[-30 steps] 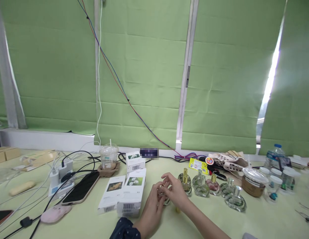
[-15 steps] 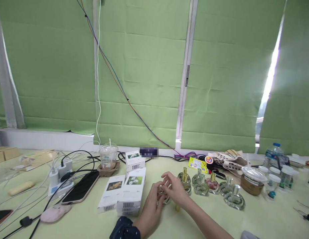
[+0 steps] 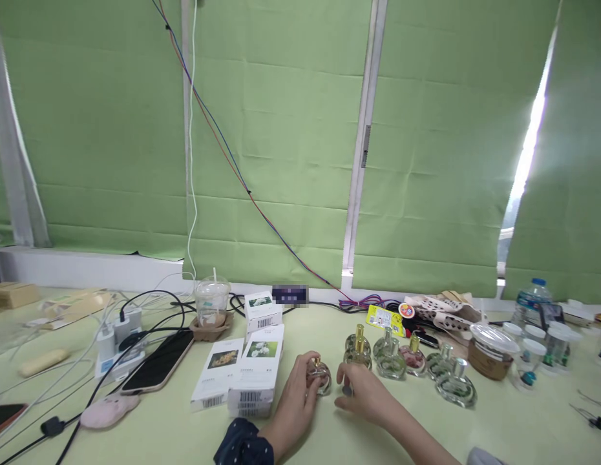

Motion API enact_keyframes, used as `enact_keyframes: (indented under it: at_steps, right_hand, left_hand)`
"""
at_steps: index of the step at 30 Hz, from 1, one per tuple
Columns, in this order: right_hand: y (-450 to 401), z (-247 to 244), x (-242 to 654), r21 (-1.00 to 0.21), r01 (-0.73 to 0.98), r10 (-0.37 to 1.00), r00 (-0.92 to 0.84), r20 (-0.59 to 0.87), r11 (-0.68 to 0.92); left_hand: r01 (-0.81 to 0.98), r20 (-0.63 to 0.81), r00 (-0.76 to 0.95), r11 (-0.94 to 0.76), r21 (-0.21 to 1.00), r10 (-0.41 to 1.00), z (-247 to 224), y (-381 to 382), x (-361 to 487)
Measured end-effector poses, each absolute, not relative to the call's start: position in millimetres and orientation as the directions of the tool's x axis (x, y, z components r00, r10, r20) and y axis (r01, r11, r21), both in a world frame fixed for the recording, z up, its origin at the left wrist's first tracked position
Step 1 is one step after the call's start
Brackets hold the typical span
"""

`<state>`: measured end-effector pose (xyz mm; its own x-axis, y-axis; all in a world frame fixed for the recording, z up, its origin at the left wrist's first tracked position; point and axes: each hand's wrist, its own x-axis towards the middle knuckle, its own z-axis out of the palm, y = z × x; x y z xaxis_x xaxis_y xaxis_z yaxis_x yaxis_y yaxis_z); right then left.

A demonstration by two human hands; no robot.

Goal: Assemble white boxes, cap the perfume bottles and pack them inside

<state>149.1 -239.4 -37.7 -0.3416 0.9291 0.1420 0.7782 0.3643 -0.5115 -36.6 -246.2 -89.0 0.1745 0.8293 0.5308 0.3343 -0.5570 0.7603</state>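
Note:
My left hand [image 3: 295,402] is wrapped round a small round glass perfume bottle [image 3: 320,380] with pinkish contents. Its gold spray nozzle is bare, and the bottle stands upright on the table. To the right, my right hand [image 3: 366,392] has its thumb and fingers closed about a small bottle cap [image 3: 347,391], whose greyish round end faces out. Behind that hand are gold-topped perfume bottles [image 3: 357,349], partly hidden by it. Several more bottles stand to the right, among them a pink one [image 3: 413,356] and a clear one [image 3: 456,387] with a silver top.
White printed boxes [image 3: 256,368] lie left of my left hand. Farther left are a phone [image 3: 158,363], a power strip [image 3: 119,365] with tangled cables, and a plastic cup [image 3: 212,303]. On the right stand a lidded brown bowl [image 3: 492,358] and small jars [image 3: 530,361].
My right hand has left the top of the bottle and moved right, down to the cap that lay on the table. The bottle's gold nozzle now shows; my left hand has stayed on it.

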Motion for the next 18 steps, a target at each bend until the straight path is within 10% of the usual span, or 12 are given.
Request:
enact_keyframes:
  at_steps: [11,18]
  right_hand:
    - [-227.3,-48.1,151.6,-0.663,0.657,0.932,-0.290,0.218,0.360]
    - [-214.6,-22.2,138.9,-0.857,0.174,0.874,-0.141,0.465,0.485]
  left_hand:
    - [0.329,0.544,0.153,-0.562,0.759,0.825,-93.1,-244.7,-38.7]
    - [0.290,0.526,0.116,-0.535,0.793,0.843,-97.4,-243.1,-36.9]
